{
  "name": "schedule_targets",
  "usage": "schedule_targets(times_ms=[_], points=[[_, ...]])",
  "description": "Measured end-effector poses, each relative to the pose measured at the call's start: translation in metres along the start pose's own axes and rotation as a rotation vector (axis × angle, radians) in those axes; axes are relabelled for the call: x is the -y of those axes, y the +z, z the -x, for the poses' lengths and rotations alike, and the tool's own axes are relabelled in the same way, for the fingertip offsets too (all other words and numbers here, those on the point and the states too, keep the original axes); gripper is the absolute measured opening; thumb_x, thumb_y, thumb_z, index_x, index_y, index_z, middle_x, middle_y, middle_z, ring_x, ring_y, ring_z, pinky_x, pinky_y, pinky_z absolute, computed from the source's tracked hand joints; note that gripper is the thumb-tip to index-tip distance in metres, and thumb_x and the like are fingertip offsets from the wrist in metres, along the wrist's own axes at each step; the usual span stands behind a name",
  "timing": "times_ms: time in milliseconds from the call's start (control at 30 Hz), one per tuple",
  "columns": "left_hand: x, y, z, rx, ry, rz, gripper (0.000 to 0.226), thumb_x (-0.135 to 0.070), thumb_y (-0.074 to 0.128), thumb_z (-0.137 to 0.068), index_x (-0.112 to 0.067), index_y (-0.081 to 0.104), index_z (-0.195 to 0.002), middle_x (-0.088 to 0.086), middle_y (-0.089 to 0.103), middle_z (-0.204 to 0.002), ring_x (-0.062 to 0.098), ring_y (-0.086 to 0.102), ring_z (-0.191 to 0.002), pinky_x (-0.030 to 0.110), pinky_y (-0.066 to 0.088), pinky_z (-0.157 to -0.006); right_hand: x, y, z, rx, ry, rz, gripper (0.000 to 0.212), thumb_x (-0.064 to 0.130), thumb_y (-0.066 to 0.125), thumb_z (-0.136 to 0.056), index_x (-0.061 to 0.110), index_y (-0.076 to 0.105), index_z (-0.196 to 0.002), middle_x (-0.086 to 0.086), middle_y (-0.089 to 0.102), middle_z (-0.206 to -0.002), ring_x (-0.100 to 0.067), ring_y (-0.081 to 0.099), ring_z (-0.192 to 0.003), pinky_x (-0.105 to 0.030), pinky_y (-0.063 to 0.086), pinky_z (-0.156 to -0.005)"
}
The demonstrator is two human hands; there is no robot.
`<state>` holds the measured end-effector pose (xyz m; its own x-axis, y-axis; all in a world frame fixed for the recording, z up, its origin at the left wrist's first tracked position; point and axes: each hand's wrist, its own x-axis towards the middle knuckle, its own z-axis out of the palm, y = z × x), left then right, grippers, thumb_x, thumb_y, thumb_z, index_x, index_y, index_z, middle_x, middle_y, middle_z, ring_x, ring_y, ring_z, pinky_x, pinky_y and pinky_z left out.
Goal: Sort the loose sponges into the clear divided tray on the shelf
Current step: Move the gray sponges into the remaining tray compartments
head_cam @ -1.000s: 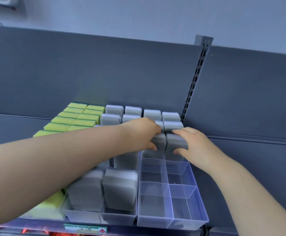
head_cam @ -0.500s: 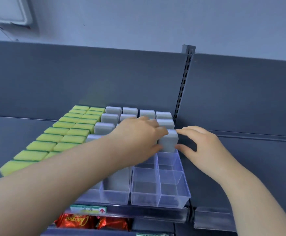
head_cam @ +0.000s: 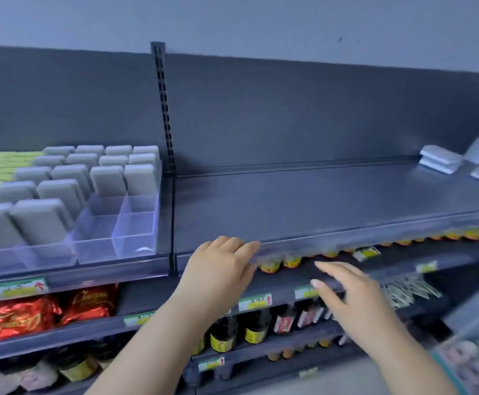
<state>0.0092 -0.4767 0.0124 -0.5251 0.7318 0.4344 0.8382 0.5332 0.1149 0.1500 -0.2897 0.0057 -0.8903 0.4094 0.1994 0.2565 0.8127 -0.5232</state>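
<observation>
Left hand [head_cam: 221, 266] and right hand [head_cam: 355, 297]: fingers extended, holding nothing, at shelf [head_cam: 318, 201] edge. Post [head_cam: 165, 109] stands between tray [head_cam: 136, 223] and loose sponges [head_cam: 440, 161].

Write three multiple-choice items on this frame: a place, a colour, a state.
1. Where do the loose sponges lie? A. far right of the shelf B. on the floor C. in a hand
2. What colour are the upright sponges nearest the clear tray's empty compartments? A. red B. grey C. blue
3. How are the left hand and right hand? A. both gripping sponges B. one gripping C. both open, empty
Answers: A, they are stacked at the shelf's right end; B, grey blocks stand there; C, the fingers hold nothing.
</observation>
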Motion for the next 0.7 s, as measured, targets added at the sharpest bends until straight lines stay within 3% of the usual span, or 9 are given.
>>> schedule_targets(times_ms=[100,167,333,500,567,633,700], points=[[-0.04,0.026,0.002,0.075,0.019,0.018,0.04,-0.038,0.04,-0.081,-0.023,0.07,-0.103,-0.008,0.069,-0.088,0.018,0.066,-0.079,0.026,0.052,-0.062,-0.044,-0.018,0.041,-0.001,0.13,0.02,0.037,0.035,0.054,-0.09,0.028,0.053,-0.126,0.014,0.05,-0.123,-0.002,0.044,-0.111,-0.018,0.035,-0.092],[-0.064,0.039,0.0,0.117,0.043,0.012,0.041,-0.039,0.041,-0.079,-0.023,0.07,-0.102,-0.008,0.069,-0.088,0.018,0.067,-0.08,0.027,0.052,-0.06,-0.067,-0.028,0.062,-0.01,0.183,0.042,0.037,0.037,0.053,-0.09,0.029,0.053,-0.127,0.013,0.049,-0.129,-0.006,0.044,-0.118,-0.019,0.036,-0.094],[-0.114,0.068,-0.015,0.13,0.159,0.034,0.037,-0.038,0.042,-0.078,-0.025,0.072,-0.094,-0.009,0.069,-0.081,0.017,0.066,-0.072,0.025,0.051,-0.057,-0.104,-0.048,0.089,-0.07,0.257,0.057,0.036,0.033,0.054,-0.09,0.024,0.054,-0.126,0.011,0.051,-0.119,-0.01,0.048,-0.115,-0.014,0.031,-0.089],[-0.144,0.101,-0.051,0.138,0.242,0.045,0.031,-0.037,0.045,-0.078,-0.027,0.072,-0.087,-0.011,0.067,-0.076,0.016,0.065,-0.07,0.023,0.051,-0.057,-0.144,-0.057,0.078,-0.055,0.269,0.115,0.039,0.038,0.048,-0.092,0.029,0.048,-0.13,0.016,0.046,-0.124,-0.005,0.039,-0.12,-0.013,0.027,-0.094],[-0.153,0.117,-0.073,0.105,0.256,0.049,0.017,-0.034,0.063,-0.076,-0.026,0.072,-0.088,-0.009,0.068,-0.077,0.016,0.066,-0.071,0.025,0.051,-0.059,-0.163,-0.062,0.066,-0.029,0.276,0.155,0.041,0.041,0.043,-0.093,0.03,0.044,-0.133,0.016,0.043,-0.134,-0.003,0.035,-0.126,-0.015,0.026,-0.099],[-0.163,0.134,-0.101,0.083,0.246,0.064,0.024,-0.032,0.076,-0.07,-0.024,0.073,-0.092,-0.008,0.069,-0.08,0.018,0.067,-0.074,0.027,0.053,-0.062,-0.185,-0.07,0.049,-0.007,0.291,0.177,0.043,0.043,0.04,-0.094,0.032,0.04,-0.135,0.018,0.039,-0.138,-0.001,0.031,-0.129,-0.015,0.026,-0.101],[-0.174,0.15,-0.137,0.045,0.235,0.069,0.024,-0.036,0.064,-0.077,-0.024,0.074,-0.095,-0.008,0.07,-0.084,0.018,0.068,-0.078,0.03,0.053,-0.066,-0.21,-0.082,0.026,0.002,0.285,0.2,0.044,0.045,0.039,-0.094,0.032,0.039,-0.136,0.018,0.037,-0.139,0.0,0.029,-0.13,-0.015,0.024,-0.103]])
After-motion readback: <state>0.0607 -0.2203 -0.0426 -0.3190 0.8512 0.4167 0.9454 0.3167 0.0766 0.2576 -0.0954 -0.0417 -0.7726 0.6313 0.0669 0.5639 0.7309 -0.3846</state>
